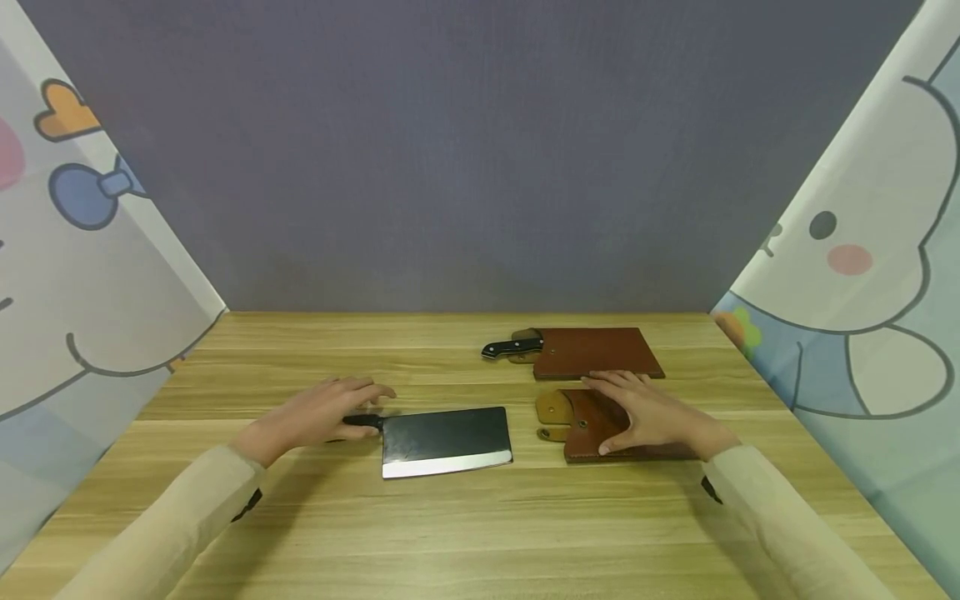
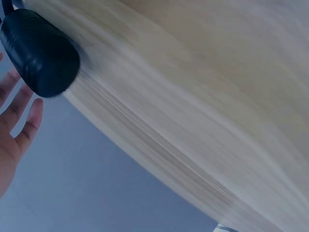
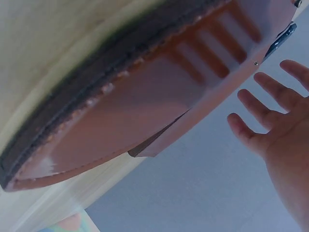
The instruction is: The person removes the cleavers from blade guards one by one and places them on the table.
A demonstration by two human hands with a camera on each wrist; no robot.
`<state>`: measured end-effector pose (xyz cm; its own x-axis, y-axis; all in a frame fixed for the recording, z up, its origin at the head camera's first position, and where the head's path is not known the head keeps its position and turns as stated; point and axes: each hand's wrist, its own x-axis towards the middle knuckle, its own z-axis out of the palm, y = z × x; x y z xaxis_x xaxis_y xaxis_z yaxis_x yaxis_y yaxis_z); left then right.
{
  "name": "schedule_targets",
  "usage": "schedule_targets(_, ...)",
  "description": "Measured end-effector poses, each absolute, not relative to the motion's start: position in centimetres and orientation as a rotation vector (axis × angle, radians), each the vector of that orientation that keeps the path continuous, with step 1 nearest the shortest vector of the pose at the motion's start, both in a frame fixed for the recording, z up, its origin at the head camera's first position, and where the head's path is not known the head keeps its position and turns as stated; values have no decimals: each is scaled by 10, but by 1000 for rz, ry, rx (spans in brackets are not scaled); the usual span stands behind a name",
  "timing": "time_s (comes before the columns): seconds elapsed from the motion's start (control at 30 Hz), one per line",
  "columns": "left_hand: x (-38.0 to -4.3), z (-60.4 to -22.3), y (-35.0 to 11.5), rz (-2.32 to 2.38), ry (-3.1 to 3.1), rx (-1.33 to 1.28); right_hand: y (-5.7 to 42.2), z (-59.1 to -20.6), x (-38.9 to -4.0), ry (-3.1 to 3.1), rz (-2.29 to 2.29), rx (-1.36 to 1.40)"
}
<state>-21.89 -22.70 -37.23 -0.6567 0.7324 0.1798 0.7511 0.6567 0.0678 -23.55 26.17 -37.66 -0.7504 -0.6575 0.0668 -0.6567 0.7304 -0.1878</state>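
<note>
A cleaver (image 1: 444,433) lies flat on the table, its dark blade to the right and bright edge toward the front. My left hand (image 1: 318,414) is at its black handle (image 2: 41,53), with fingers spread loosely over it and the thumb beside it. In the left wrist view those fingers look extended rather than wrapped round the handle. My right hand (image 1: 652,417) is over a brown leather sheath (image 1: 587,423) with tan snap straps at its left end. Its fingers are spread, fingertips at the far edge and thumb toward the front edge; the palm covers part of the sheath.
Just behind lies a second brown sheath (image 1: 600,352), with a black riveted knife handle (image 1: 512,347) sticking out to its left. A grey panel (image 1: 465,167) closes off the back of the wooden table (image 1: 450,542). Cartoon-printed cloths (image 1: 862,350) flank both sides.
</note>
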Motion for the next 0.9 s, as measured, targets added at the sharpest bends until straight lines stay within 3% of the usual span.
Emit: schedule_targets(0.9,-251,-377,-158,-71,-2745,-1119,259,-369,-271,3048,-367,-1029)
